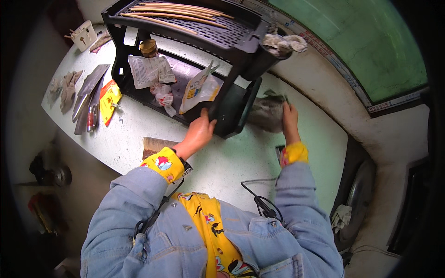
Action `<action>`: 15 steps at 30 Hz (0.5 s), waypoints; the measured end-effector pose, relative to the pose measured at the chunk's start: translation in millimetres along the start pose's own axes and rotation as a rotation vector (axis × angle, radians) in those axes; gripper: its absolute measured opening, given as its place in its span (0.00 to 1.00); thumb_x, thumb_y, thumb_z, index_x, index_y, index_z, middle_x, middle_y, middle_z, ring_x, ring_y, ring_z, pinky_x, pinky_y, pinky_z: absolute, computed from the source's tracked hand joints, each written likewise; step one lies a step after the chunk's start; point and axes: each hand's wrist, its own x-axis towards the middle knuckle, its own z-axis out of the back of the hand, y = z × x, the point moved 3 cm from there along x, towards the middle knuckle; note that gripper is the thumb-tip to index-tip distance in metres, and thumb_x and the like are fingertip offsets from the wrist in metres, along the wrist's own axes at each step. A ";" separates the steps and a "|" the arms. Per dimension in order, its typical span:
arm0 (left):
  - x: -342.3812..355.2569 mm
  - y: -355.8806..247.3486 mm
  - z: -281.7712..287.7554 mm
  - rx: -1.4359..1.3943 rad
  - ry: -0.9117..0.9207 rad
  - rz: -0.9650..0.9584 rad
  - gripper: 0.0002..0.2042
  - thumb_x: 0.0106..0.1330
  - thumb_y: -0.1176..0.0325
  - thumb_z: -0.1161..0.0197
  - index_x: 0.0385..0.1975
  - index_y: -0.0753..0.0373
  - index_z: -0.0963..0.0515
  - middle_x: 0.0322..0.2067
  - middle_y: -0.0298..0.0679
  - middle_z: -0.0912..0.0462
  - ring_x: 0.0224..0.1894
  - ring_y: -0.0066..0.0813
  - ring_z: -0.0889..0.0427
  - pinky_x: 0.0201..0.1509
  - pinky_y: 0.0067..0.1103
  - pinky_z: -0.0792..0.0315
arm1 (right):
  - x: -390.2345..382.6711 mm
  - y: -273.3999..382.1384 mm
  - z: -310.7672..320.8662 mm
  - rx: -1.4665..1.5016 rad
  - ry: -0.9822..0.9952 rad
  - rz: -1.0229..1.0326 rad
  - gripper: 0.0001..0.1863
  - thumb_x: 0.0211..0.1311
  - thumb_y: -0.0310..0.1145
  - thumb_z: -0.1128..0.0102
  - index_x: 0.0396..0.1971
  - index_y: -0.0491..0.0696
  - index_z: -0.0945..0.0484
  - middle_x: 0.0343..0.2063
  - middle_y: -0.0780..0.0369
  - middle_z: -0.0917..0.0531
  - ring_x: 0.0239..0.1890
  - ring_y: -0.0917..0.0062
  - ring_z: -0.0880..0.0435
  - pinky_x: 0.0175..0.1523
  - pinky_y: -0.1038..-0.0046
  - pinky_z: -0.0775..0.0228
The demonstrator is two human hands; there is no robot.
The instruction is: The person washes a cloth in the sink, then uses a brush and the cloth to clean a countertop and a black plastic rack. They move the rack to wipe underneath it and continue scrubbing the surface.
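Observation:
My left hand (197,133) grips the front edge of a black two-tier rack (229,109), near its lower right corner. In my right hand (290,121) is a grey cloth (266,113), smeared by motion, on the table beside the rack's right end. Several pale chopsticks (178,14) lie on the upper tier. On the lower tier are a jar with a gold-brown lid (148,47), a printed packet (151,72), a crumpled clear bag with red print (163,96) and a white and yellow plastic bag (200,90).
Left of the rack, the white table (92,148) holds knives (89,95), a yellow packet (109,99), a red-handled tool (92,118), a rag (70,90) and a white holder (83,36). A black cup (264,62) with a white cloth hangs at the rack's right. A wooden-looking block (155,146) lies near my left wrist.

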 end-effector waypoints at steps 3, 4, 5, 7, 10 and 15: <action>5.3 -12.5 -14.1 -0.021 0.076 -0.074 0.27 0.65 0.65 0.46 0.54 0.82 0.45 0.27 0.64 0.24 0.34 0.62 0.24 0.36 0.41 0.30 | -68.9 -26.0 31.4 -0.080 0.041 -0.079 0.18 0.61 0.40 0.47 0.29 0.36 0.27 0.23 0.57 0.23 0.30 0.78 0.30 0.37 0.72 0.34; 7.4 -16.1 -16.7 -0.010 0.063 -0.094 0.27 0.64 0.65 0.46 0.53 0.82 0.44 0.26 0.64 0.24 0.33 0.61 0.23 0.36 0.42 0.30 | -94.0 -31.0 33.9 -0.089 0.044 -0.142 0.18 0.61 0.41 0.46 0.30 0.36 0.26 0.24 0.57 0.23 0.31 0.79 0.29 0.37 0.73 0.34; 9.7 -19.3 -20.1 0.007 0.062 -0.102 0.26 0.63 0.65 0.46 0.53 0.81 0.43 0.26 0.64 0.24 0.33 0.61 0.23 0.36 0.42 0.29 | -118.1 -30.8 34.7 -0.057 0.071 -0.184 0.18 0.62 0.41 0.46 0.31 0.37 0.25 0.25 0.58 0.22 0.31 0.79 0.28 0.37 0.73 0.33; 14.3 -23.7 -25.0 0.031 0.066 -0.108 0.26 0.63 0.66 0.46 0.53 0.81 0.43 0.26 0.63 0.23 0.33 0.60 0.22 0.36 0.43 0.28 | -160.9 -22.2 26.9 0.072 0.140 -0.295 0.17 0.61 0.40 0.45 0.36 0.37 0.25 0.30 0.59 0.21 0.33 0.79 0.26 0.41 0.74 0.32; 19.6 -25.8 -27.1 0.047 0.078 -0.117 0.26 0.64 0.65 0.47 0.53 0.81 0.44 0.27 0.64 0.23 0.33 0.60 0.22 0.37 0.43 0.28 | -207.4 14.5 -1.5 0.309 0.260 -0.262 0.22 0.58 0.34 0.40 0.49 0.38 0.29 0.41 0.60 0.21 0.44 0.76 0.24 0.51 0.74 0.33; 25.4 -23.7 -25.8 0.041 0.095 -0.176 0.27 0.64 0.66 0.47 0.54 0.82 0.44 0.28 0.64 0.23 0.34 0.61 0.22 0.37 0.42 0.27 | -221.3 86.8 -42.5 -0.140 0.183 0.418 0.32 0.54 0.28 0.40 0.59 0.39 0.40 0.54 0.49 0.30 0.56 0.61 0.30 0.61 0.68 0.39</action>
